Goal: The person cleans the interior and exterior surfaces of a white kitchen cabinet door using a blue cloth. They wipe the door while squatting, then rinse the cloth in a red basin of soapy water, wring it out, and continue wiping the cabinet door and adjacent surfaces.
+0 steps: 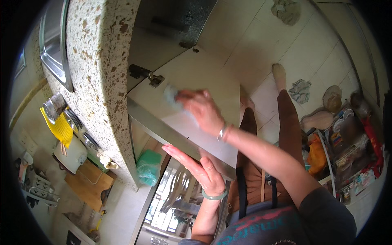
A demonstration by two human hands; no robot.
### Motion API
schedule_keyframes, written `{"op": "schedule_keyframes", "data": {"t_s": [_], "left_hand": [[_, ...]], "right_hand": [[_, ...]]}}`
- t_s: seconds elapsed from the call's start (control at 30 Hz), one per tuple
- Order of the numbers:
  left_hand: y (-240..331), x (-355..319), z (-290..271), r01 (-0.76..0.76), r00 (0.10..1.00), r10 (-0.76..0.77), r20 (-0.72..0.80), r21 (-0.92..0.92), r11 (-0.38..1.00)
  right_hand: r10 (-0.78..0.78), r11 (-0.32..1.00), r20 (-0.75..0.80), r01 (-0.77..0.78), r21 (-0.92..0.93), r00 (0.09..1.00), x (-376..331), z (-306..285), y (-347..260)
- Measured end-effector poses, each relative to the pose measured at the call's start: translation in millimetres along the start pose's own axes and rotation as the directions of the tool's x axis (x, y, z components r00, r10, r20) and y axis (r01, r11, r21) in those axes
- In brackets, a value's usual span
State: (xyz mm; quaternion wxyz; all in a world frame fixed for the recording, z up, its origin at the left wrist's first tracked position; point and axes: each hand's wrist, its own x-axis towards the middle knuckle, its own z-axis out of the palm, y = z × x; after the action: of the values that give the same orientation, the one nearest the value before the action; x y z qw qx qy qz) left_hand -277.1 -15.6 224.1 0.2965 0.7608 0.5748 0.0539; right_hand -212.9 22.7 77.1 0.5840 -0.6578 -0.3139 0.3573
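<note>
My right hand (203, 112), a silvery bracelet at its wrist, is closed on a pale blue-grey cloth (172, 96). Motion blurs both the fingers and the cloth. They are over the pale inner face of a cabinet door (212, 81), near a metal hinge (155, 80). Lower down, my left hand (200, 170) is open, its fingers stretched flat and the thumb apart. It lies beside the cabinet's frame edge (163, 136); whether it touches the frame I cannot tell. A green bangle (214, 195) circles the left wrist.
A speckled stone countertop (87, 53) rises on the left. Inside the cabinet is a green plastic bag (148, 167). Rags (301, 90) lie on the tiled floor at right, near a crowded rack (347, 139). A wooden board (90, 183) stands at far left.
</note>
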Motion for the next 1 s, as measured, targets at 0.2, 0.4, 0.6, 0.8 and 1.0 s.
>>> {"op": "schedule_keyframes", "data": {"t_s": [0.2,0.4,0.6,0.8,1.0], "left_hand": [[-9,-4,-6,0.016,1.0,-0.016,-0.006,0.016,1.0],[1,1,3,-0.01,1.0,0.011,-0.012,0.048,0.999],[-9,-1,2,-0.028,0.999,0.029,-0.03,0.031,0.999],[-1,2,4,-0.013,1.0,0.012,0.008,0.026,1.0],[-8,-4,0,0.033,0.999,-0.035,-0.038,-0.064,0.997]], "right_hand": [[0.106,0.98,0.059,-0.114,0.163,0.993,-58,-12,-43],[0.051,0.992,0.011,-0.052,0.117,0.999,27,13,-12],[0.017,0.993,0.055,-0.023,0.117,0.998,-41,-8,-42],[-0.076,0.989,-0.033,0.079,0.122,0.997,56,28,-57],[-0.021,0.987,-0.033,0.026,0.158,0.999,-22,9,-61]]}}
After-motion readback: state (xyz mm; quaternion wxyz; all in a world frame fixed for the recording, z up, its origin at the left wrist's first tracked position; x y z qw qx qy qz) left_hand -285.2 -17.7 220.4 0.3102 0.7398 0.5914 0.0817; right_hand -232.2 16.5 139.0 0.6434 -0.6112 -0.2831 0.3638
